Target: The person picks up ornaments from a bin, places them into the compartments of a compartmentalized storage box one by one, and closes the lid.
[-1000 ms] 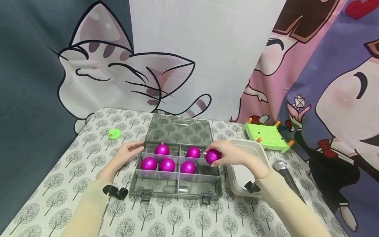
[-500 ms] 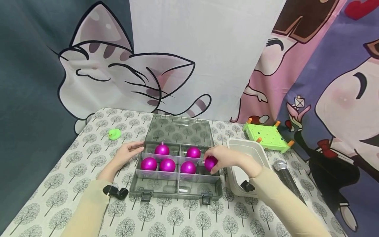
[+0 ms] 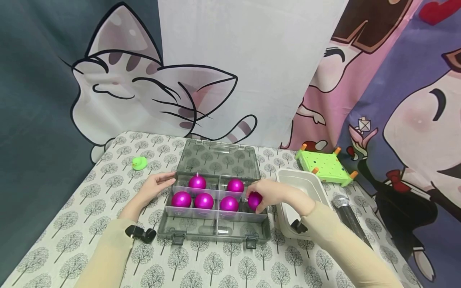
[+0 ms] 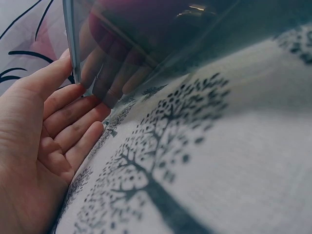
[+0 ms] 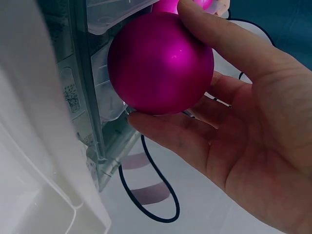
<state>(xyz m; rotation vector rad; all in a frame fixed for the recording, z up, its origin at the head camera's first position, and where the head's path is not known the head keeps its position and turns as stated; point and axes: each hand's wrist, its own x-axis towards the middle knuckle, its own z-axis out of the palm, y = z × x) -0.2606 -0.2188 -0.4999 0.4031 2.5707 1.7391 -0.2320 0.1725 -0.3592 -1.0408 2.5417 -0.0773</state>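
With the clock centred on the box (image 3: 187, 224), its latches (image 3: 251, 242) sit at the near edge around six o'clock, facing the person. Three balls (image 3: 203, 201) lie in the middle row, fenced front and back by dividers that probably stop them rolling. At three, the right hand (image 3: 268, 194) grasps another ball (image 3: 254, 201) between thumb and fingers, a hold suiting something so round and smooth; it is at that row's right end, though whether it bears on the floor I cannot tell. Outside that wall stands the tub (image 3: 289, 214), the mic (image 3: 348, 216) just past it. Near ten, the left hand (image 3: 155, 186) grasps nothing; relaxed fingertips touch the corner, perhaps steadying it. Back-row balls (image 3: 197, 183) sit at eleven and one. Farther off: duck (image 3: 139, 163) at ten, lid (image 3: 217, 158) folded back at twelve, leaving the cells reachable, stand (image 3: 324, 165) at two.
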